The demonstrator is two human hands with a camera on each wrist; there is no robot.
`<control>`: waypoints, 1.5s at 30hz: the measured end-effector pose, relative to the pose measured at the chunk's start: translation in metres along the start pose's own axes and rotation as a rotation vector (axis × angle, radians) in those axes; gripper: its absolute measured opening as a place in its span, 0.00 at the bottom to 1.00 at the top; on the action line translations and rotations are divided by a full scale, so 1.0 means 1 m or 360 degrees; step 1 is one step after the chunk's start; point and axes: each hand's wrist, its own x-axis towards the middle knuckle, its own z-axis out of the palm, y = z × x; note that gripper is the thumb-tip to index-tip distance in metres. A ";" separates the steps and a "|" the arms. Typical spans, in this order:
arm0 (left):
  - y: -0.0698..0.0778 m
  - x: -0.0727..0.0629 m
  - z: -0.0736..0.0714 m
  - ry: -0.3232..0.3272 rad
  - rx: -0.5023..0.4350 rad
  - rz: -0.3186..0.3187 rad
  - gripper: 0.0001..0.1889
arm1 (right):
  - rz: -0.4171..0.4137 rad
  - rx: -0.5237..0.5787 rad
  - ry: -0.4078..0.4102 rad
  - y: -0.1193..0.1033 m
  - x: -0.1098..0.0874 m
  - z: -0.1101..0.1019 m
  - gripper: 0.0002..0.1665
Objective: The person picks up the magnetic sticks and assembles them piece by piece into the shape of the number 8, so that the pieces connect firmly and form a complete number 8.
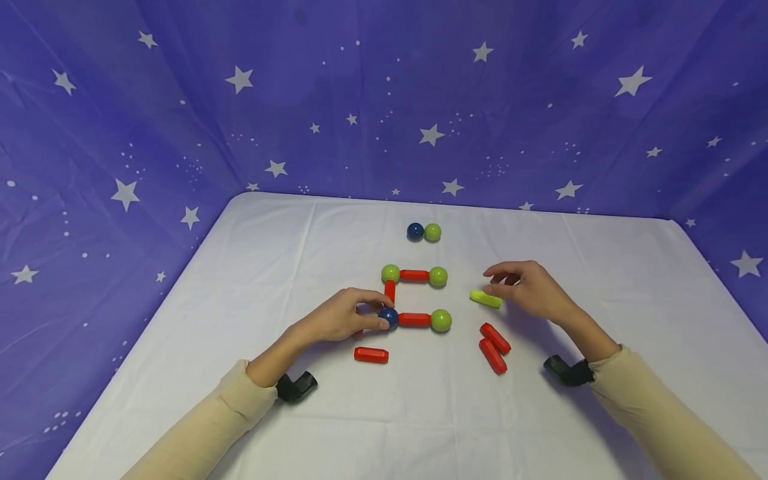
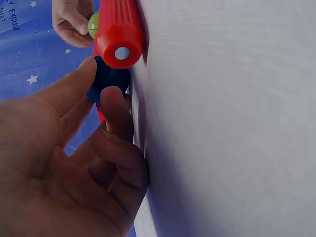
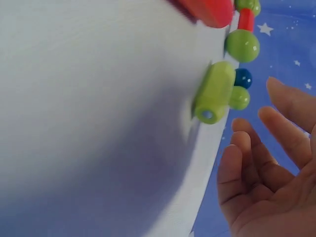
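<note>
The table's (image 1: pixel 624 267) far edge crosses mid-frame well beyond the pieces, with broad margins left and right. Near centre, the left hand (image 1: pixel 339 319) pinches the near blue ball (image 1: pixel 392 317); a red rod (image 1: pixel 415 320) points rightward from it. Right of centre, the yellow-green rod (image 1: pixel 484 299) slants toward lower right; the right hand (image 1: pixel 534 293), grip wide, seems just apart.

A booth-like studio setup: white cloth (image 1: pixel 432 393) covers the counter (image 1: pixel 612 267), and star-printed, blue-purple drapes (image 1: pixel 360 80) hang behind the counter and along its left and right sides.
</note>
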 end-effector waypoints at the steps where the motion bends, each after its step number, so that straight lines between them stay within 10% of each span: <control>1: 0.000 0.000 0.000 0.0000 0.0001 0.0003 0.15 | 0.0006 0.0001 -0.0013 0.002 0.000 0.000 0.16; 45: -0.001 0.000 0.001 0.0000 -0.0046 0.0002 0.15 | -0.0131 -0.0048 -0.0243 0.012 -0.006 0.017 0.23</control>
